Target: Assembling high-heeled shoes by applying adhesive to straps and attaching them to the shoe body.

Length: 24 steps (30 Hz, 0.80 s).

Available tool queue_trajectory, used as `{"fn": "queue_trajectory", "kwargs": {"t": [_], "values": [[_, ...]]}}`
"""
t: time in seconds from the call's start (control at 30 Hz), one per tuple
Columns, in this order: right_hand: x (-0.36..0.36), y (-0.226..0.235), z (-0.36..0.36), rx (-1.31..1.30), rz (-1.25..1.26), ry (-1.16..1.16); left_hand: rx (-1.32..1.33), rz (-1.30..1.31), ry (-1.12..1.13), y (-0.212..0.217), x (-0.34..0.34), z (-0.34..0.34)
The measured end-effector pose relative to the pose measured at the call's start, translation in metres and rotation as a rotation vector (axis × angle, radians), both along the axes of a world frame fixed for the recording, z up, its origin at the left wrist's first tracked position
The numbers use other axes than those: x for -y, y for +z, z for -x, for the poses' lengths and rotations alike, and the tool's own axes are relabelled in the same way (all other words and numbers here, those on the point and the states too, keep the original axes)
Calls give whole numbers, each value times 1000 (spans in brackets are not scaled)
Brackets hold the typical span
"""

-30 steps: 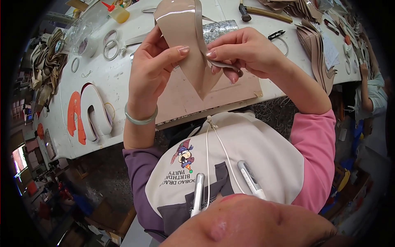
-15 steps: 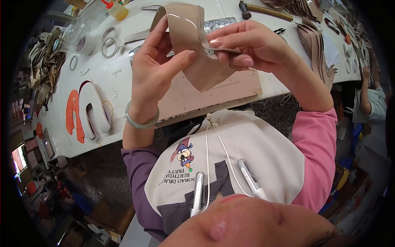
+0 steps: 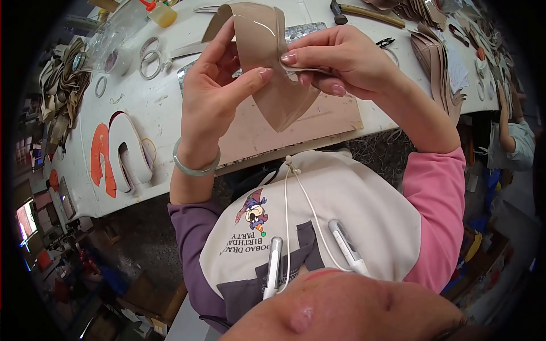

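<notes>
A glossy beige leather piece [image 3: 259,48], curved like a shoe upper, is held up above the worktable [image 3: 165,122]. My left hand [image 3: 219,85] grips it from the left, thumb on the near face and fingers behind, partly hidden by the leather. On the other side my right hand [image 3: 335,62] pinches its folded edge between thumb and fingers, where a narrow strip sticks out to the right. The lower part of the leather hangs to a point over a tan board [image 3: 335,116].
A hammer [image 3: 369,15] and a glue bottle [image 3: 162,14] lie toward the back. Tape rings [image 3: 151,64] and orange and white U-shaped pieces [image 3: 122,153] sit on the left. Stacked leather pieces [image 3: 429,62] are at the right, near black-tipped pliers [image 3: 385,42].
My right hand has shifted slightly left and up along the folded edge. The leather has tilted a little, its hanging point a bit lower.
</notes>
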State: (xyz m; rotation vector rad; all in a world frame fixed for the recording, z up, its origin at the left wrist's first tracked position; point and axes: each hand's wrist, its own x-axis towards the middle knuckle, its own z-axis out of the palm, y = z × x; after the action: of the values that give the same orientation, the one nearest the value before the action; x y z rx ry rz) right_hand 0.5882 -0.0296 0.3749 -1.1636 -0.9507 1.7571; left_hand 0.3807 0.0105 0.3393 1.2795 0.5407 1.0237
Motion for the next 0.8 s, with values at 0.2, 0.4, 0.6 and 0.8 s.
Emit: {"fn": "queue_trajectory", "kwargs": {"t": [0.2, 0.4, 0.6, 0.8], "values": [[-1, -2, 3, -12, -43, -44, 3, 88, -46, 0, 4, -1], [-1, 7, 8, 38, -117, -25, 21, 129, 15, -2, -1, 1], [-8, 11, 3, 166, -142, 66, 62, 151, -15, 2, -2, 0], [-18, 12, -2, 203, -157, 90, -17, 72, -45, 5, -1, 1]]}}
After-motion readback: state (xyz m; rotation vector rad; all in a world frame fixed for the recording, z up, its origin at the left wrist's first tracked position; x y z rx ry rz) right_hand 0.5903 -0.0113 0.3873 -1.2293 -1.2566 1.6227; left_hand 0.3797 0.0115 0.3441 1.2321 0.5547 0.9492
